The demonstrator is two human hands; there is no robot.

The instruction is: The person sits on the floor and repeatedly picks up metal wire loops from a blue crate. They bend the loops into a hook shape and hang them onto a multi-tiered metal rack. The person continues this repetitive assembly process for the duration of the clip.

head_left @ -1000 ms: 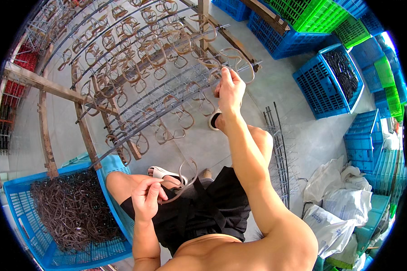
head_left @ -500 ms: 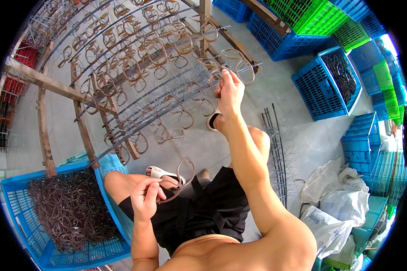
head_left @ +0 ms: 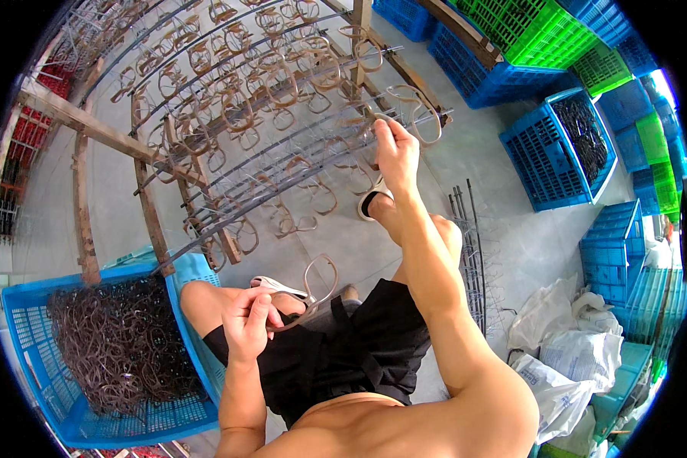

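Observation:
My right hand (head_left: 397, 156) is stretched out to the rod's end on the rack, fingers pinched on a brown eyeglass frame (head_left: 438, 122). Whether that frame is hooked on the rod is hard to see. Low over my lap, my left hand (head_left: 248, 320) grips another brown eyeglass frame (head_left: 336, 276) by one side, its other loop sticking out to the right. Rows of similar frames hang from dark rods (head_left: 229, 221) with thin metal prongs, set across a wooden rack (head_left: 149, 214).
A blue crate (head_left: 34, 416) beside my left leg holds a heap of brown frames (head_left: 122, 347). Bare pronged rods (head_left: 469, 252) lie right of my leg. Further right are a blue crate of dark pieces (head_left: 542, 164), stacked green crates (head_left: 542, 34) and white sacks (head_left: 580, 359).
The whole view has shifted slightly, so the rack appears a little further right and higher. Both hands keep their hold on the eyeglass frames; the left-hand frame has turned slightly.

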